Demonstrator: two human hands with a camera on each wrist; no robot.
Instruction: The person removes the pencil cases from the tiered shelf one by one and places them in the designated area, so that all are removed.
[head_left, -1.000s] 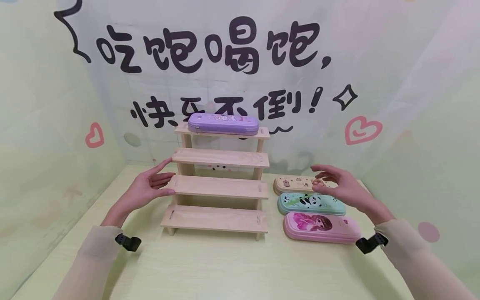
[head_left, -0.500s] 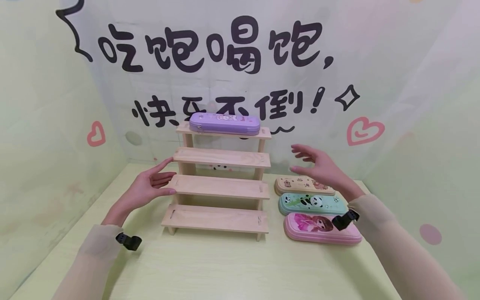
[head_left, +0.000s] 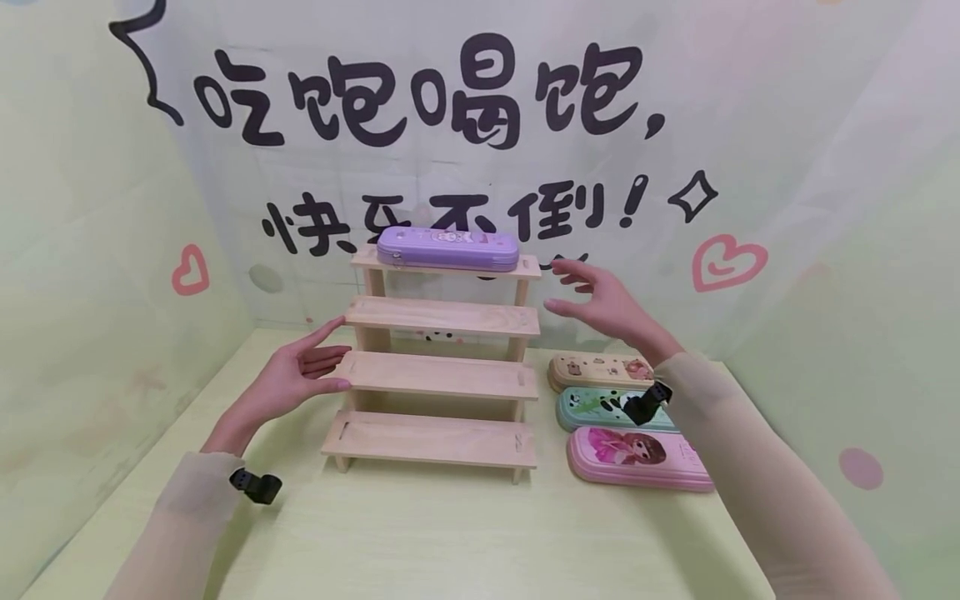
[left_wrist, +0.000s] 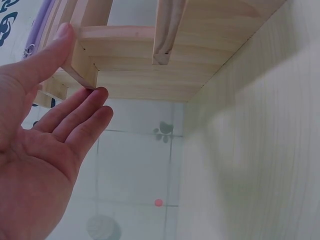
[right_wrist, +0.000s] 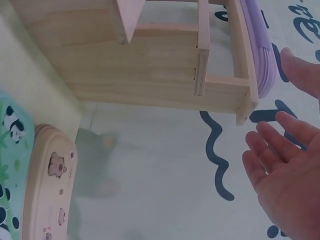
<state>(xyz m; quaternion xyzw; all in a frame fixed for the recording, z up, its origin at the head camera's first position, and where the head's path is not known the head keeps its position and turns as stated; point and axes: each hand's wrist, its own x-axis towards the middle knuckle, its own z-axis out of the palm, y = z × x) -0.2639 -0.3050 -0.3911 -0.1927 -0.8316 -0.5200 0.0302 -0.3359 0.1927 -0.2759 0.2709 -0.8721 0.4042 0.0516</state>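
Note:
A four-tier wooden display stand [head_left: 442, 317], too many tiers to be hidden, rises mid-table in the head view. At its left end my left hand [head_left: 288, 379] holds a middle tier, thumb at the front edge and fingertips at the rear corner in the left wrist view. A purple zipped pencil case [head_left: 450, 250] lies on the top tier. My right hand [head_left: 596, 304] hovers just right of that tier, fingers spread and holding nothing; in the right wrist view, its thumb and fingertips point toward the purple case's end.
Right of the stand, tan [head_left: 592, 367], teal panda [head_left: 592, 406] and pink [head_left: 637, 460] pencil cases lie in a row, the right forearm partly covering them. A printed backdrop [head_left: 630, 192] stands close behind; side walls flank the table [head_left: 375, 533].
My right hand has moved left and up, from over the tan pencil case to beside the stand's top tier. The left hand and the pencil cases keep their places.

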